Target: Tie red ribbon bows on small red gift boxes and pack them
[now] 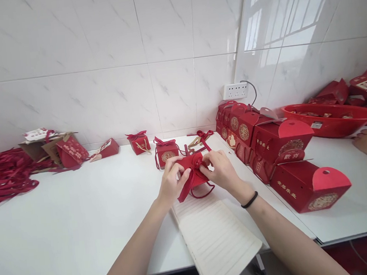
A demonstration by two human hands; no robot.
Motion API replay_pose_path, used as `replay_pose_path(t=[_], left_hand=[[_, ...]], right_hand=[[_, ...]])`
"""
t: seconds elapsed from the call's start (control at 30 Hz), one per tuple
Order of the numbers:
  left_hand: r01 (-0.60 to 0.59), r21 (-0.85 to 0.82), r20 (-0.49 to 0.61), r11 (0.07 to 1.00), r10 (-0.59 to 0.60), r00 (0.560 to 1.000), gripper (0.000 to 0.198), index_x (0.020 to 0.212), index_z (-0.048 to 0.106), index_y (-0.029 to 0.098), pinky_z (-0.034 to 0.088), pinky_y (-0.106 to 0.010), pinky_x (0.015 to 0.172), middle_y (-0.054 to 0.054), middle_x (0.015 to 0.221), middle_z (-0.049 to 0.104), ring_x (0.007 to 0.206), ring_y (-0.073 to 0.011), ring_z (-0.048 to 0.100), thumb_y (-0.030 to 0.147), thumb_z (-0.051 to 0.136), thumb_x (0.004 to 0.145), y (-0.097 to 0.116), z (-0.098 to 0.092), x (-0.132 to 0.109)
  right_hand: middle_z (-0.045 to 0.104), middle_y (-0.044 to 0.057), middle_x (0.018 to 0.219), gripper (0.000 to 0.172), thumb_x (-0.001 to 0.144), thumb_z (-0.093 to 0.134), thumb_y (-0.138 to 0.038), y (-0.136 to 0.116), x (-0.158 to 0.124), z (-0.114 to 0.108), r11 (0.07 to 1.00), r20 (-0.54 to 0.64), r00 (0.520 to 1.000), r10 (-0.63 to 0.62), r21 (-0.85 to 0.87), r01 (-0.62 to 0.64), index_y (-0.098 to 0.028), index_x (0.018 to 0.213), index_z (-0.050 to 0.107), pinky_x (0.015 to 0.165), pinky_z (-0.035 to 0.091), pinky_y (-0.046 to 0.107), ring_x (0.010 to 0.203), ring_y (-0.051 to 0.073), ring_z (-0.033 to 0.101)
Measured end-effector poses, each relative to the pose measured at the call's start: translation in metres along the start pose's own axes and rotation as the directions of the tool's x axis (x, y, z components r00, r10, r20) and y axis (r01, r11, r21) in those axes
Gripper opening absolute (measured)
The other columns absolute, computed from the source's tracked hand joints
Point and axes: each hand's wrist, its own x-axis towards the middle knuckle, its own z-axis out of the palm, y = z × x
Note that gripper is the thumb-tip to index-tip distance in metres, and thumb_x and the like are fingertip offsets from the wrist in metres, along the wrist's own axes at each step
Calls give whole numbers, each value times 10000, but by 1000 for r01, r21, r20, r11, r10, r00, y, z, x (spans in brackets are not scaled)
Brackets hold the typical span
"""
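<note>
Over the white table, left hand and right hand pinch a red ribbon.

Gold characters on red boxes, illegible.

Three small ribbon boxes, one red basin, one lined pad.

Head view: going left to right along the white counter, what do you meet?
Red ribbon pile, cardboard box, bow-tied box, left hand, held red box, right hand, row of red boxes, red basin.
</note>
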Motion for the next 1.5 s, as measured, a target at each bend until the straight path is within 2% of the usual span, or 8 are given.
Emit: replay_pose_path(t=[0.13, 0.3, 0.4, 0.53, 0.77, 0.9, 1.1, 1.5], left_hand=[[-9, -9, -8, 1000, 9, 1000, 198, 685, 428, 200, 480, -319, 848, -66, 1045, 550, 1006, -168, 562, 220, 508, 866, 0, 0, 0], [0, -16, -2, 1000, 0, 1000, 203, 684, 424, 199, 480, -314, 844, -66, 1051, 545, 1010, -166, 559, 223, 507, 868, -1, 1, 0], [4, -20, -1, 1000, -4, 1000, 206, 682, 424, 198, 481, -310, 837, -65, 1043, 542, 1012, -165, 557, 223, 508, 868, -1, 1, -1], [11, -23, 5, 1000, -11, 1000, 198, 688, 427, 199, 478, -309, 843, -61, 1028, 540, 1026, -164, 549, 216, 509, 867, -1, 0, -1], [-8, -27, -2, 1000, 8, 1000, 197, 689, 427, 199, 478, -316, 836, -65, 1032, 539, 1022, -169, 550, 218, 508, 868, 0, 0, 0], [-34, -36, 21, 999, 35, 999, 188, 697, 436, 197, 475, -312, 838, -69, 1068, 534, 1033, -170, 545, 226, 522, 862, 2, 2, 0], [-19, -39, 26, 999, 20, 999, 192, 694, 437, 197, 471, -318, 850, -67, 1066, 538, 1046, -172, 539, 229, 517, 866, 2, 3, -2], [9, -37, 28, 999, -8, 1000, 198, 688, 438, 200, 468, -334, 866, -69, 1068, 546, 1045, -174, 540, 233, 508, 870, 0, 2, -1]], right_hand=[[480, 6, 624, 153, 729, 441, -96, -3, 1, 0, 993, -28, 998, 54, 108, -51, -219, 671, 371, 613, 363, 307, 598, 170, 451], [592, 33, 746, 43, 748, 494, -175, 2, 7, -5, 911, 72, 965, 251, 319, -261, -204, 743, 525, 609, 404, 306, 664, 175, 513], [631, 33, 761, 92, 739, 586, -280, 5, 9, -10, 711, 278, 867, 414, 496, -498, -190, 759, 583, 620, 440, 305, 649, 161, 547], [597, 12, 704, 253, 656, 717, -345, 4, 12, -20, 445, 528, 743, 412, 595, -670, -168, 779, 583, 494, 403, 242, 558, 118, 522], [403, -78, 565, 341, 720, 677, -451, 2, 13, -26, 252, 663, 691, 289, 643, -723, -180, 891, 562, 345, 164, 188, 348, 24, 257], [386, -66, 569, 357, 750, 612, -525, -1, 13, -21, 317, 613, 689, 386, 614, -723, -182, 811, 537, 361, 169, 189, 379, 38, 256], [512, -15, 627, 285, 774, 612, -426, -3, 14, -23, 591, 440, 808, 391, 553, -587, -176, 909, 592, 501, 353, 229, 548, 114, 458], [443, -53, 528, 353, 769, 608, -477, -1, 15, -26, 491, 584, 742, 330, 565, -663, -161, 928, 601, 370, 228, 207, 376, 61, 307]])
